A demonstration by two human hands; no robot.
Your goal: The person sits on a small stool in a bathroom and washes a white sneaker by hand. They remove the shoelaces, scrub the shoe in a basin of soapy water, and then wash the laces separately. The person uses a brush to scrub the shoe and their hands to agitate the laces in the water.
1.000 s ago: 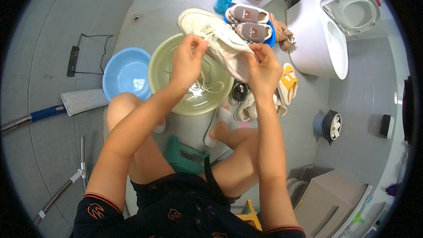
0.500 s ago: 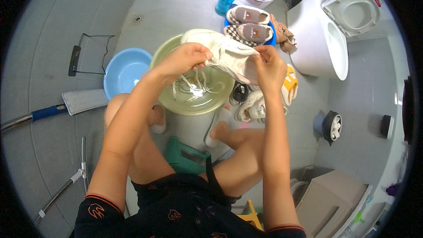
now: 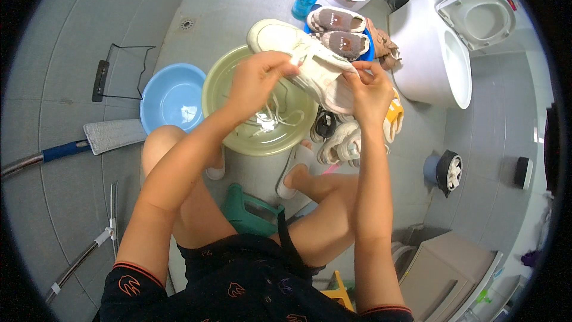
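Left hand fingers pinch a lace at the white sneaker; right hand fingers clasp its heel end. The sneaker is held above the green basin; a blue basin sits just beside; the toilet stands near.

A grey tiled floor with a round drain fills the room. A white toilet with its seat raised stands at upper right, in even daylight.
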